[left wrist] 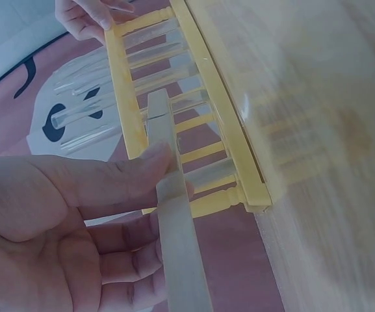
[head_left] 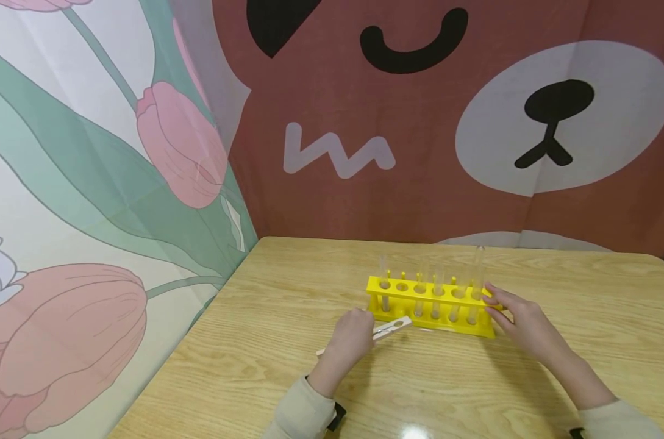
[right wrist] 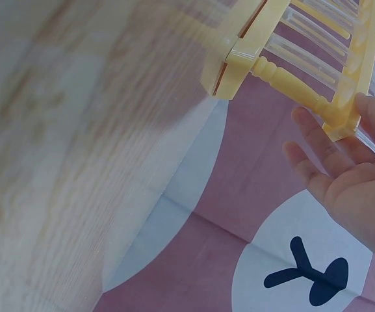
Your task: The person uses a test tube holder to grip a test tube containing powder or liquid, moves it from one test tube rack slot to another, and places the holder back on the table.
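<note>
A yellow test tube rack [head_left: 447, 327] stands on the table with several clear test tubes [head_left: 478, 268] upright in its holes. The second hole from the left holds no tube. My left hand [head_left: 352, 334] grips a pale wooden test tube clamp [head_left: 393, 328] just in front of the rack's left end. In the left wrist view, the thumb presses on the side of the clamp [left wrist: 186, 253], and the clamp's tip overlaps the rack. My right hand [head_left: 535, 332] holds the rack's right end, its thumb and fingers at the upper rail [right wrist: 349, 120].
The wood-grain table [head_left: 244, 378] reaches back to a hanging cloth [head_left: 332, 207] printed with a brown bear. A second cloth with pink tulips [head_left: 183, 146] hangs along the left side. Light glares on the table near the front edge.
</note>
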`<state>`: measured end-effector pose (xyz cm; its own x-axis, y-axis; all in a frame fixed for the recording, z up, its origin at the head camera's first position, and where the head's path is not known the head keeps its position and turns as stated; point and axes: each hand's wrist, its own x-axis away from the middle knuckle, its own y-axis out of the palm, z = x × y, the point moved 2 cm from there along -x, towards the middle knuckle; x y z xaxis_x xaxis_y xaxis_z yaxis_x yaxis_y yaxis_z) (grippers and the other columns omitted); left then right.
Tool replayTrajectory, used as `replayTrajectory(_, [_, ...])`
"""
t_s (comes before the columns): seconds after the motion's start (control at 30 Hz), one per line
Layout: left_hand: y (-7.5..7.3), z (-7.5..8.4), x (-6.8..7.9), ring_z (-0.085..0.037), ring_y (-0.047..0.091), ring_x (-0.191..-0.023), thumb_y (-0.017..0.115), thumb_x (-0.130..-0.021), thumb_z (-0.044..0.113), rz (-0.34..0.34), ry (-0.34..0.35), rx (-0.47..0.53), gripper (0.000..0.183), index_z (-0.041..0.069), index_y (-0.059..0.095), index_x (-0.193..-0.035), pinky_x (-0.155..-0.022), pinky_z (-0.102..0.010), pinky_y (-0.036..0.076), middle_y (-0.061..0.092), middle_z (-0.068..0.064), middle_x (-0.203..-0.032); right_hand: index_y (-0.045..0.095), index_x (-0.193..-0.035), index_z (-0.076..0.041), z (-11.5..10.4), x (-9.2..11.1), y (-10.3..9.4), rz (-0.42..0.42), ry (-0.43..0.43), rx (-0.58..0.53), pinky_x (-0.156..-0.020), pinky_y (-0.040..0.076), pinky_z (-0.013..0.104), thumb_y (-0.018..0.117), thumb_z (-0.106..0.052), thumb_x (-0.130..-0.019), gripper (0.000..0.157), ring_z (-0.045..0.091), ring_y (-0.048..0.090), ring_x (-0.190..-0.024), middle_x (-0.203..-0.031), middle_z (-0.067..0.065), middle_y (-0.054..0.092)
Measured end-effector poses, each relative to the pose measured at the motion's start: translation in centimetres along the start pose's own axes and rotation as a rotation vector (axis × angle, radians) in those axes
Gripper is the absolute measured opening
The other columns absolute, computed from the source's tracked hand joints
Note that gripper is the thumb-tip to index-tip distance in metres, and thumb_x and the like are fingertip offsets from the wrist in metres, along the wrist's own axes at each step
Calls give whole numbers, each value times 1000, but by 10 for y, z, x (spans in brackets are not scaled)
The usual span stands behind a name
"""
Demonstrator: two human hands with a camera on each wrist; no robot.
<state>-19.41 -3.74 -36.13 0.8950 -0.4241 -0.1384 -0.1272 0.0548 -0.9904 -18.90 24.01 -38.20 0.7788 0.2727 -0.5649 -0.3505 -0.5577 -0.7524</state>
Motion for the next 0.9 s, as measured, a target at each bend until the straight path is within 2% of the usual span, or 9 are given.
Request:
replayTrajectory(0.17, [1,0,1,-9,39,-47,76,-69,15,-4,-8,26,22,4,58,-63,-41,-19,35,47,-1,-55,58,-106,5,2,0,1,-33,31,8,-70,45,47,68,3,-73,34,39,57,-89,-116,29,50])
replayTrajectory(0.47, [3,-1,1,-8,32,-44,69,-73,4,-14,-6,45,21,5,54,-59,-38,-17,30,41,1,-50,58,-107,6,1,-1,0,-21,15,5,-67,46,44,67,4,-73,35,37,58,-87,-114,29,51])
replayTrajectory(0.67, [4,-1,1,-8,34,-44,69,-73,4,-4,2,35,20,4,55,-60,-38,-16,30,41,0,-50,59,-104,5,2,0,1,-21,20,5,-69,45,46,68,4,-73,33,38,57,-89,-116,29,50])
replayTrajectory(0.9, [4,-1,1,-8,33,-45,68,-73,3,-12,1,36,23,6,52,-57,-38,-17,30,40,1,-51,56,-109,8,2,-1,1,-15,18,12,-70,45,46,68,4,-73,38,38,58,-88,-110,28,54])
